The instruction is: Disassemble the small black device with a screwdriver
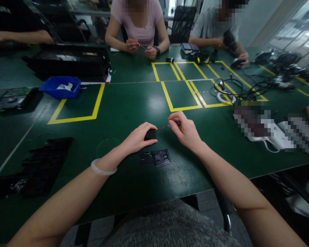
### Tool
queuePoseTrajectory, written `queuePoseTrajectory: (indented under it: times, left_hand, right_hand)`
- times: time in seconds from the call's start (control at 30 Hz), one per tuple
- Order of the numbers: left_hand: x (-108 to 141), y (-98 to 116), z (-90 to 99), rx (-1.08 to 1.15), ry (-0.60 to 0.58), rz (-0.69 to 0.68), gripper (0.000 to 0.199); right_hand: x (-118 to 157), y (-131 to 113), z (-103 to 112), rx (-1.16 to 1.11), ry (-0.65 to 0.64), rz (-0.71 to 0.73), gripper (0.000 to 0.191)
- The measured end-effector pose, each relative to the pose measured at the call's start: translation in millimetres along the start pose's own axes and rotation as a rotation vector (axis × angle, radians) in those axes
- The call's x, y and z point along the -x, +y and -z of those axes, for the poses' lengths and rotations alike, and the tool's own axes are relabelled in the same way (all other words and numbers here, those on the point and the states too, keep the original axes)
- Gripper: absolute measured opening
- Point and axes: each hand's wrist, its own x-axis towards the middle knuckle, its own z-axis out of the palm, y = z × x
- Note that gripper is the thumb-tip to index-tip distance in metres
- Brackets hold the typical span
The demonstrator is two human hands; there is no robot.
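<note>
Green table, yellow tape outlines; on it blue bin, black flat parts, tangled cables.

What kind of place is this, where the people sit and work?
Probably an electronics assembly or repair workshop. The green table carries yellow taped work zones, and the left hand steadies a small black part while the right hand applies a screwdriver.

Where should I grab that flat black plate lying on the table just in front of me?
Take the flat black plate by its long edges, probably best from above with the right hand, which is nearer. It lies flat on the green table, so a pinch across its narrow width likely suits it.
</note>
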Motion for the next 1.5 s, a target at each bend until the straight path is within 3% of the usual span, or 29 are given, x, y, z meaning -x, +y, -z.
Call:
queuePoseTrajectory:
  times: [0.4, 0.53, 1.03, 1.23, 1.5]
  left_hand:
    - [-0.5, -0.3, -0.5, -0.001, 0.003, 0.006, 0.034]
    - [-0.4, 0.3, -0.4, 0.004, 0.002, 0.004, 0.034]
    - [-0.3, 1.2, 0.9, 0.000, -0.009, 0.023, 0.034]
    - [-0.5, 1.8, 0.5, -0.007, -0.005, 0.044, 0.036]
    - [-0.8, 1.6, 0.8, -0.010, -0.011, 0.021, 0.033]
  right_hand:
    - [0.0, -1.0, -0.8, -0.016, -0.003, -0.010, 0.010]
    - [0.3, -1.3, -1.5, -0.038, 0.010, -0.006, 0.019]
    - [-0.8, -2.7, 0.5, -0.005, 0.000, -0.013, 0.012]
    - [-1.8, -2.5, 2.0, 0.023, 0.002, 0.010, 0.024]
    - [-2.1, -2.3, 1.6, 0.044, 0.019, 0.014, 0.023]
